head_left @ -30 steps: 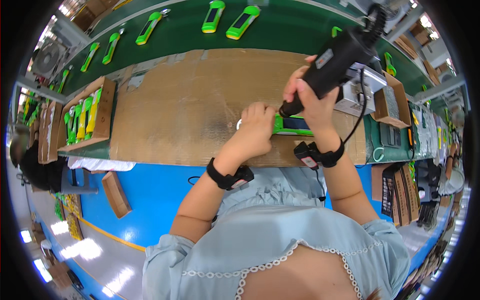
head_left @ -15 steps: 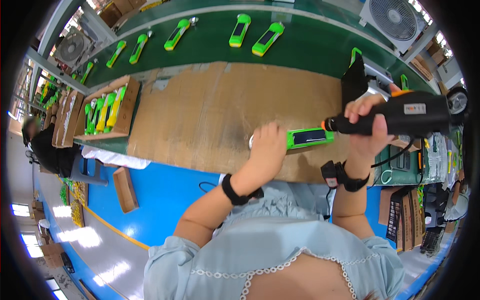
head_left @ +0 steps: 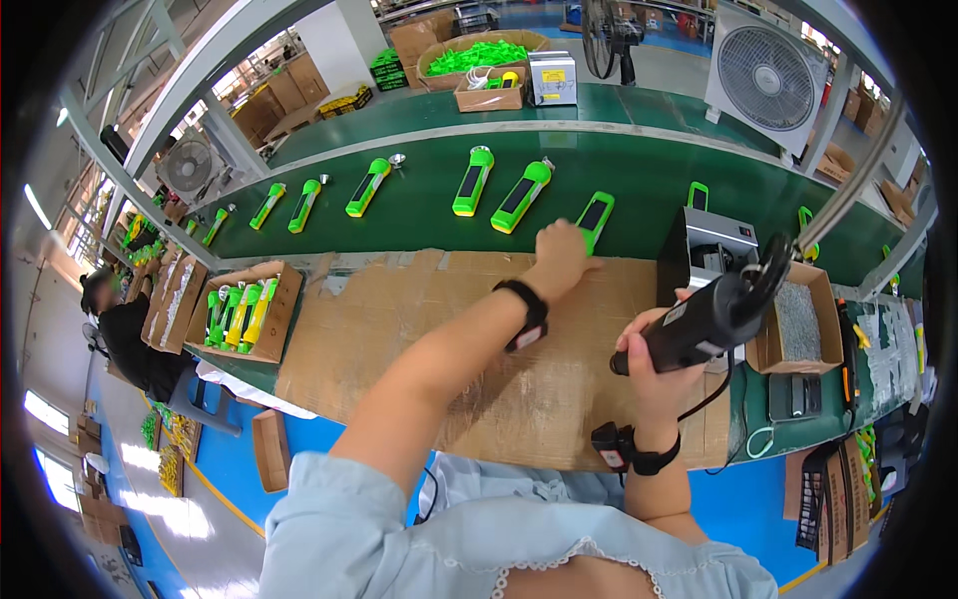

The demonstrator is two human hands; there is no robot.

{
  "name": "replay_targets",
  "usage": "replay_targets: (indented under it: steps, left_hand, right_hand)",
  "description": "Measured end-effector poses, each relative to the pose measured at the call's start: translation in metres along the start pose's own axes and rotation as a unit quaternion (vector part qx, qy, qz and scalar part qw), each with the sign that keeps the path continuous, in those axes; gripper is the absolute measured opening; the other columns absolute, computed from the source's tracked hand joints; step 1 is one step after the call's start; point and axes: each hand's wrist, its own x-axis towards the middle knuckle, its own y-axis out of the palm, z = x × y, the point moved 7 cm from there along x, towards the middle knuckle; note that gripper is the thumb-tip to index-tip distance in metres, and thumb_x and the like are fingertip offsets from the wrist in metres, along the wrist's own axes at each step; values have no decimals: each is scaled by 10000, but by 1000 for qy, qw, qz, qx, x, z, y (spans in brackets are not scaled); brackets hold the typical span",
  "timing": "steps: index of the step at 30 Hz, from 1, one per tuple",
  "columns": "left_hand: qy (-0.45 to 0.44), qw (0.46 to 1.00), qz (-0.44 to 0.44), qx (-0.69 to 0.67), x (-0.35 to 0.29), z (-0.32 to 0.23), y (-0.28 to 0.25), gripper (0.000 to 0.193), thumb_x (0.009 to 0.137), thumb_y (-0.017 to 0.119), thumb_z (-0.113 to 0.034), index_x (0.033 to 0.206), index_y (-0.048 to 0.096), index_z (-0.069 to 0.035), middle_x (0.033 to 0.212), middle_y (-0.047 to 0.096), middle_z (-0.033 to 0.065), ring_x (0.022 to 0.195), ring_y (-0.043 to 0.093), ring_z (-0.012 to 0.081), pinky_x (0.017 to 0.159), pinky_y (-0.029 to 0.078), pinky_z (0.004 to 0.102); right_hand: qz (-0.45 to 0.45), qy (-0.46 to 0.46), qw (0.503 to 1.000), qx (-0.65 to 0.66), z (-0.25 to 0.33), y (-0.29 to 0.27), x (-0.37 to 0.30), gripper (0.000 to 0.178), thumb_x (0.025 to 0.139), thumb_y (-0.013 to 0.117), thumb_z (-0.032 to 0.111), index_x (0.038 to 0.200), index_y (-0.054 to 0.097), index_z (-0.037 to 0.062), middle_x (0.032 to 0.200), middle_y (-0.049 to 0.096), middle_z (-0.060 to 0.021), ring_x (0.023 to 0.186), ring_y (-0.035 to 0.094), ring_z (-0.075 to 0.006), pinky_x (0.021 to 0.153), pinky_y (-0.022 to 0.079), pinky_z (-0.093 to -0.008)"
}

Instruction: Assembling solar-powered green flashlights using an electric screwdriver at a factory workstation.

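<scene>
At the edge of the green conveyor belt, my left hand (head_left: 562, 250) is closed on the lower end of a green flashlight (head_left: 597, 220) with a dark panel on its face. Its other end points away from me over the belt. My right hand (head_left: 659, 361) grips a black electric screwdriver (head_left: 694, 321) above the right part of the cardboard-covered worktop (head_left: 399, 329). The screwdriver's tip points left and touches nothing. Several more green and yellow flashlights, such as a nearby one (head_left: 522, 196), lie in a spaced row on the belt.
A cardboard box (head_left: 274, 334) of flashlights stands at the left end of the worktop. To the right are a dark metal device (head_left: 689, 250) and an open box of small grey parts (head_left: 798, 321). A white fan (head_left: 766, 75) stands beyond the belt. A person (head_left: 135, 329) sits far left.
My left hand has carried the flashlight forward from the cardboard to the belt. The screwdriver has come away from the flashlight, drawn back in my right hand. The view has tilted up.
</scene>
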Motion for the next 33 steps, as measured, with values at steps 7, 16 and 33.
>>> replay_targets:
  steps: [7,16,33]
  left_hand:
    - [-145,984,-29,102,70,51,20,699,692,669,-586,991,620,43,1128,510,190,1083,473,339,890,374,470]
    - [-285,943,172,-18,49,210,25,829,603,640,-740,1224,607,-192,1337,338,249,1204,404,393,939,415,444]
    - [-284,946,158,-22,-239,100,-73,691,670,676,-621,1064,649,-53,1119,467,286,1043,470,453,886,431,465]
  right_hand:
    - [-32,44,998,11,-13,-19,-7,668,715,647,-110,1276,303,2,848,574,-93,732,562,-134,656,474,-250]
    - [-17,6,1000,-18,-15,-12,-5,668,705,666,-93,1263,311,1,819,580,-92,733,553,-130,686,458,-250]
    - [-35,-31,999,-18,-28,-32,4,640,762,649,-95,1290,309,27,864,539,-67,717,536,-102,604,474,-235]
